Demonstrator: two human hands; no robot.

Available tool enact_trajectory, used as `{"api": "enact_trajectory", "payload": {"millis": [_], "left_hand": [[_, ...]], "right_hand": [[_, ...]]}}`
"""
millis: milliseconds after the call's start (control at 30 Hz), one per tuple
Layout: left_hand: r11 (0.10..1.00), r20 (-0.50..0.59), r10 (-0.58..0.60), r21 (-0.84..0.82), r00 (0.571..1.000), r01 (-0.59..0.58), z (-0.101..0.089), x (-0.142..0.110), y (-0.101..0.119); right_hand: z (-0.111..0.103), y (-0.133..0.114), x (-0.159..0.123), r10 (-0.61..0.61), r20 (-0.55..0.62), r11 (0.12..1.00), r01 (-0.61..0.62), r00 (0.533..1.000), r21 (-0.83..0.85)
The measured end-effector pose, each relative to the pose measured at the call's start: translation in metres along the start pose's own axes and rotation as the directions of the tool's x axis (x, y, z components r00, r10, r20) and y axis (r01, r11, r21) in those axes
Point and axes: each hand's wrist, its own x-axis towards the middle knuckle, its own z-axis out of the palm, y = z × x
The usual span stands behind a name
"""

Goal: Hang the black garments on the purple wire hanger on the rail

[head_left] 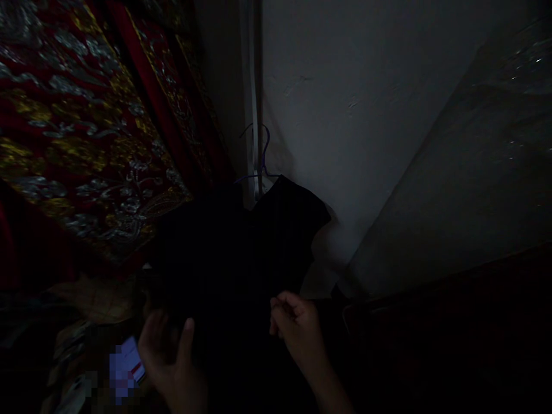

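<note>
A black short-sleeved garment (215,247) hangs on a thin purple-blue hanger (266,144) in front of the wall. Low in front of the garment is my left hand (170,362), its thumb raised apart from the slightly blurred fingers, with nothing visible in it. My right hand (297,322) is at the garment's lower right side, fingers curled and thumb pressed in. Whether cloth is pinched between those fingers is too dark to make out. The garment's lower part fades into the darkness between my wrists.
A red cloth with gold and silver embroidery (99,132) fills the upper left. A pale vertical strip (254,69) runs behind the hanger, beside the grey wall (366,115). Clear plastic sheeting (483,172) covers the right side. Left of my left hand glows a partly pixelated screen (135,359).
</note>
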Motion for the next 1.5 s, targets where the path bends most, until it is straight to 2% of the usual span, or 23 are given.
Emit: {"api": "enact_trajectory", "payload": {"millis": [33, 67, 100, 133, 167, 200, 233, 267, 333, 433, 533, 633, 700, 767, 833, 900, 1000, 1067, 1167, 1200, 1267, 1400, 1500], "left_hand": [[0.996, -0.07, 0.085, 0.009, 0.994, -0.084, 0.004, -0.002, 0.005], [0.985, -0.073, 0.171, 0.03, 0.983, -0.17, 0.01, -0.006, 0.01], [0.967, 0.002, 0.25, 0.046, 0.968, -0.25, 0.017, -0.01, 0.016], [0.946, 0.143, 0.311, 0.043, 0.94, -0.32, 0.024, -0.014, 0.02], [0.932, 0.298, 0.341, 0.019, 0.892, -0.362, 0.032, -0.018, 0.024], [0.929, 0.42, 0.342, -0.018, 0.841, -0.369, 0.04, -0.021, 0.028], [0.935, 0.487, 0.331, -0.054, 0.808, -0.351, 0.048, -0.023, 0.031], [0.943, 0.51, 0.318, -0.082, 0.8, -0.322, 0.055, -0.024, 0.033], [0.951, 0.503, 0.305, -0.119, 0.809, -0.285, 0.065, -0.024, 0.037], [0.962, 0.554, 0.269, -0.123, 0.788, -0.242, 0.071, -0.022, 0.038], [0.971, 0.623, 0.231, -0.096, 0.747, -0.22, 0.07, -0.023, 0.027], [0.975, 0.683, 0.19, -0.047, 0.705, -0.217, 0.069, -0.024, 0.006], [0.976, 0.709, 0.16, -0.011, 0.686, -0.217, 0.069, -0.022, -0.004], [0.975, 0.73, 0.145, 0.011, 0.668, -0.223, 0.07, -0.015, -0.005], [0.969, 0.741, 0.167, -0.003, 0.65, -0.245, 0.071, -0.002, 0.008], [0.951, 0.715, 0.252, -0.06, 0.652, -0.302, 0.073, 0.016, 0.032], [0.858, 0.554, 0.489, -0.166, 0.674, -0.487, 0.078, 0.048, 0.081], [0.761, 0.471, 0.626, -0.197, 0.621, -0.618, 0.085, 0.069, 0.112], [0.646, 0.497, 0.722, -0.236, 0.481, -0.726, 0.096, 0.089, 0.142], [0.617, 0.5, 0.741, -0.241, 0.449, -0.749, 0.1, 0.092, 0.148], [0.575, 0.482, 0.768, -0.229, 0.422, -0.786, 0.105, 0.093, 0.154], [0.545, 0.432, 0.791, -0.173, 0.434, -0.82, 0.11, 0.091, 0.152], [0.541, 0.417, 0.793, -0.147, 0.445, -0.828, 0.11, 0.091, 0.148]], "right_hand": [[0.0, -0.002, -0.001, 0.006, -0.002, 1.0, -0.006, 1.0, 0.011], [0.0, -0.005, -0.002, 0.016, 0.005, 0.999, -0.016, 1.0, 0.03], [0.0, -0.007, -0.003, 0.028, 0.019, 0.998, -0.029, 0.999, 0.053], [0.001, -0.009, -0.004, 0.041, 0.042, 0.996, -0.044, 0.998, 0.077], [0.002, -0.01, -0.006, 0.048, 0.063, 0.993, -0.055, 0.997, 0.101], [0.003, -0.011, -0.007, 0.048, 0.078, 0.991, -0.058, 0.996, 0.123], [0.004, -0.011, -0.009, 0.042, 0.082, 0.988, -0.053, 0.996, 0.143], [0.005, -0.01, -0.009, 0.031, 0.077, 0.986, -0.043, 0.997, 0.161], [0.005, -0.01, -0.008, 0.018, 0.06, 0.98, -0.029, 0.998, 0.196], [0.001, -0.019, 0.007, 0.023, 0.044, 0.965, -0.034, 0.999, 0.261], [-0.004, -0.052, 0.04, 0.006, -0.025, 0.941, 0.002, 1.0, 0.338], [-0.009, -0.098, 0.075, -0.081, -0.102, 0.91, 0.115, 0.992, 0.398], [-0.009, -0.123, 0.091, -0.145, -0.106, 0.897, 0.176, 0.984, 0.406], [-0.006, -0.135, 0.097, -0.193, -0.071, 0.897, 0.206, 0.979, 0.392], [-0.001, -0.133, 0.094, -0.213, -0.025, 0.904, 0.206, 0.977, 0.374], [0.003, -0.124, 0.087, -0.209, 0.009, 0.914, 0.192, 0.978, 0.357], [0.006, -0.11, 0.075, -0.215, 0.03, 0.93, 0.195, 0.976, 0.312], [0.004, -0.108, 0.068, -0.239, 0.035, 0.935, 0.22, 0.97, 0.278], [0.0, -0.111, 0.06, -0.31, 0.027, 0.933, 0.299, 0.95, 0.203], [-0.001, -0.112, 0.059, -0.344, 0.018, 0.927, 0.337, 0.939, 0.167], [-0.001, -0.111, 0.061, -0.416, -0.012, 0.905, 0.415, 0.91, 0.09], [0.007, -0.098, 0.075, -0.514, -0.103, 0.857, 0.514, 0.852, -0.026], [0.013, -0.096, 0.08, -0.484, -0.12, 0.873, 0.488, 0.867, -0.001]]}}
